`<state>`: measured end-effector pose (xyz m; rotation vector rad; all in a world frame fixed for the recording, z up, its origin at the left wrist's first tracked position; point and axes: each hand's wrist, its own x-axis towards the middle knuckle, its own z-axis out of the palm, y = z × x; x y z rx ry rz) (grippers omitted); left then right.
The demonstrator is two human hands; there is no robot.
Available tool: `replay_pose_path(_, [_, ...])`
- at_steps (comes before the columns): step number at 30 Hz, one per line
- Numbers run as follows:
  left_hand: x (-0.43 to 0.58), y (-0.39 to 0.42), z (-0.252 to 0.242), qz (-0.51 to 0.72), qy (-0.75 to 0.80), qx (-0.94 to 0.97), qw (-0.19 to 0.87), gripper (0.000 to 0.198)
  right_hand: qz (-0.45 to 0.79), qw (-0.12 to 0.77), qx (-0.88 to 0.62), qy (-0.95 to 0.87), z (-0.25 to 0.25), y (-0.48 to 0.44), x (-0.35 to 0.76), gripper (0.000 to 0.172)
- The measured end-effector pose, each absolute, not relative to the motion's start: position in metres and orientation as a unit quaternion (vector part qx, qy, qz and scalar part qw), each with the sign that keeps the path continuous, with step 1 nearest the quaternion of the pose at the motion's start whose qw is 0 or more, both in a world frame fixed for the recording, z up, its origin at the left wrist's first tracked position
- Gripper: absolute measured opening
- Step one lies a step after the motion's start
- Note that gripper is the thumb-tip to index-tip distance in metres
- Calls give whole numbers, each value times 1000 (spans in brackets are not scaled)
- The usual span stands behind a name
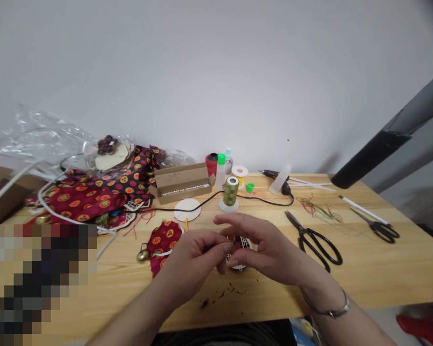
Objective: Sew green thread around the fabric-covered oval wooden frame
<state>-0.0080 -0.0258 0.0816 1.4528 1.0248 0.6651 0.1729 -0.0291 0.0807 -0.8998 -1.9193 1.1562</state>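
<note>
Both my hands meet over the middle of the wooden table (382,269). My left hand (193,259) pinches a small white cut-out piece with red patterned fabric (242,242). My right hand (263,250) closes its fingers on the same piece from the right; a bracelet sits on that wrist. A red patterned fabric pouch with a small brass bell (162,242) lies just left of my hands. An olive-green thread spool (231,192) stands upright just behind them.
Black scissors (315,240) lie to the right, a second pair (378,228) farther right. Red patterned cloth (94,197), plastic bags, a cardboard box (182,182), small bottles (221,173), a glue gun (277,180) with black cord and loose threads (315,209) crowd the back.
</note>
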Motion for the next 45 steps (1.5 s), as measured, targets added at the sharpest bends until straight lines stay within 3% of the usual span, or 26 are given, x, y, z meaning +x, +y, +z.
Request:
replay_pose_path(4, [-5, -25, 82, 282, 449, 625, 573, 29, 455, 330, -367, -741, 84, -30, 176, 43])
replay_pose_path(8, [1, -22, 84, 287, 452, 627, 566, 31, 339, 309, -405, -791, 93, -29, 179, 23])
replay_pose_path(13, [3, -21, 74, 316, 463, 623, 545, 22, 232, 275, -470, -806, 98, -24, 193, 15])
replay_pose_path(19, [3, -30, 43, 281, 505, 751, 319, 54, 103, 320, -546, -768, 108, -13, 222, 12])
replay_pose_path(22, [6, -34, 33, 205, 506, 788, 284, 86, 49, 355, -555, -751, 116, -8, 232, 11])
replay_pose_path(25, [9, -36, 30, 141, 501, 805, 286, 98, 8, 365, -553, -749, 127, -4, 234, 11])
replay_pose_path(31, [15, -37, 30, 106, 506, 815, 262, 81, -79, 392, -549, -734, 142, -1, 230, 11])
replay_pose_path(40, [0, -38, 25, 148, 532, 800, 235, 76, -81, 398, -547, -732, 133, 6, 230, 10])
replay_pose_path(43, [0, -36, 40, 239, 517, 766, 299, 50, -59, 391, -552, -734, 126, 6, 227, 12])
replay_pose_path(45, [3, -35, 54, 290, 475, 696, 454, 28, -34, 385, -549, -741, 120, 4, 221, 13])
